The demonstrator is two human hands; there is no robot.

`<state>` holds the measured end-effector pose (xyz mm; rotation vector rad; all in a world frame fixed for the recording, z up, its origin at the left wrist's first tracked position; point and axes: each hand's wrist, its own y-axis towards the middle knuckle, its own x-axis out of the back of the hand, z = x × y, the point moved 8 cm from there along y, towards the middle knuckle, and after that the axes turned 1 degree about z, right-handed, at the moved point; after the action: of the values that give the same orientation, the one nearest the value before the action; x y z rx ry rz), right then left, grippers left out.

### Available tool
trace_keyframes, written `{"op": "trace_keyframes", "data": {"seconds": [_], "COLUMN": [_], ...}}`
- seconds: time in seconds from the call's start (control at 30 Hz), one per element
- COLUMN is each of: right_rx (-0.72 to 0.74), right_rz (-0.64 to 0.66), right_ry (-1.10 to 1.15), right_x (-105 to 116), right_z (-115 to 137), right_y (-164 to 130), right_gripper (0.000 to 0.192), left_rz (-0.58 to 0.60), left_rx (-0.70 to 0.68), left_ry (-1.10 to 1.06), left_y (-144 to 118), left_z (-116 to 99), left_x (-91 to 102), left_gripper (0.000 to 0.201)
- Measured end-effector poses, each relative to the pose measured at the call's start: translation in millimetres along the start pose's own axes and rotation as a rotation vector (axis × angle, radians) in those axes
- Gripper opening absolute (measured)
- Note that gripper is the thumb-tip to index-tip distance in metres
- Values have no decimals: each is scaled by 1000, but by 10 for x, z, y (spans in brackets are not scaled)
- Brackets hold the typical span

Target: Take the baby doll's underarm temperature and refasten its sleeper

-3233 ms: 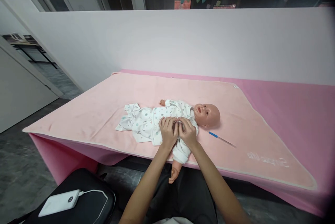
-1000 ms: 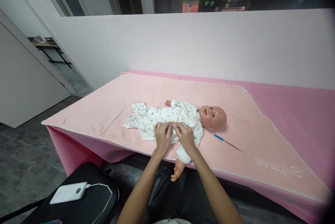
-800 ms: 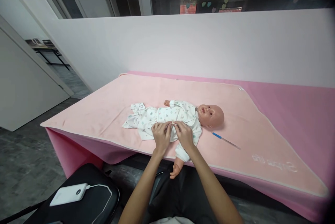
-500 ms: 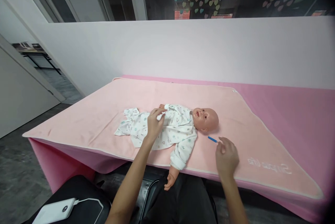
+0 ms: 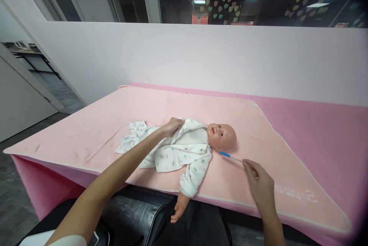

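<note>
A baby doll (image 5: 222, 137) lies on its back with its head to the right, dressed in a white printed gown (image 5: 178, 158). My left hand (image 5: 172, 126) is closed on the gown's front flap at the doll's chest, lifting the cloth and baring its plain white inner side. Between the fingertips of my right hand (image 5: 258, 179), a thin pale stick with a blue end (image 5: 224, 154) is pinched. Its blue tip points left, close to the doll's neck and shoulder. One doll arm (image 5: 180, 207) hangs over the table's front edge; the other is hidden.
A peach blanket (image 5: 94, 123) covers the table over a pink cloth (image 5: 322, 135). Behind stands a white wall (image 5: 230, 62) with a window above. Black chairs and my legs (image 5: 198, 227) are below the front edge. A white device (image 5: 37, 238) lies at lower left, partly covered by my arm.
My left hand has closed on the gown's flap and lifted it open. The right hand has shifted right and down, with more of the stick showing between it and the blue end.
</note>
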<state>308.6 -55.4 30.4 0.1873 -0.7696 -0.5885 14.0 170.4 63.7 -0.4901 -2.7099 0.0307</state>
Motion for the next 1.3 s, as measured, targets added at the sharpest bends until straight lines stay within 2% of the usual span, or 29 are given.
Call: {"op": "trace_keyframes", "data": {"seconds": [0.07,0.13,0.2,0.27,0.33,0.4,0.47,0.57,0.63,0.7,0.77,0.83,0.93,0.97,1.0,1.1,1.13,1.17,1.2,1.27,1.3], "right_rx": [92,244,396,455,398,280,206,208,247,302,365,485,706,758,784,776,742,694,636,506,438], "right_rz": [-59,-58,-11,69,188,266,316,350,352,353,359,352,309,298,298,333,341,337,319,262,239], "right_ry": [102,150,75,-72,-253,-366,-401,-391,-384,-381,-379,-406,-468,-473,-460,-343,-281,-213,-141,-18,35], "right_x": [-21,-179,-463,-819,-1186,-1447,-1619,-1743,-1737,-1678,-1589,-1491,-1349,-1304,-1261,-1125,-1068,-1005,-935,-810,-770], "right_z": [426,892,1303,1560,1647,1641,1650,1704,1727,1728,1710,1717,1741,1735,1715,1609,1556,1491,1412,1208,1083], "right_y": [112,278,473,696,926,1119,1235,1289,1277,1249,1213,1151,984,921,866,778,794,836,902,1068,1150], "right_gripper": [31,29,27,27,25,24,25,23,20,18,15,14,17,19,21,24,22,20,19,21,22], "left_rz": [-103,-213,-298,-319,-294,-243,-186,-140,-156,-202,-260,-306,-324,-255,-132,318,395,400,335,34,-124], "left_rx": [-67,-221,-393,-498,-548,-584,-615,-648,-646,-627,-584,-495,-302,-248,-201,-123,-132,-164,-214,-296,-298], "left_ry": [139,472,878,1139,1246,1287,1301,1316,1322,1315,1303,1285,1228,1208,1179,1054,1007,963,926,897,915], "left_y": [79,68,-23,-129,-229,-328,-429,-568,-634,-668,-672,-661,-686,-699,-711,-736,-699,-614,-482,-160,-12], "left_z": [-135,-387,-653,-814,-889,-910,-885,-787,-703,-630,-582,-559,-572,-571,-555,-500,-514,-549,-593,-639,-597], "left_x": [176,257,188,54,-65,-178,-289,-418,-421,-320,-114,163,565,621,618,376,278,195,133,93,82], "left_gripper": [21,23,26,29,27,25,25,28,28,32,42,45,31,25,20,27,32,35,33,34,36]}}
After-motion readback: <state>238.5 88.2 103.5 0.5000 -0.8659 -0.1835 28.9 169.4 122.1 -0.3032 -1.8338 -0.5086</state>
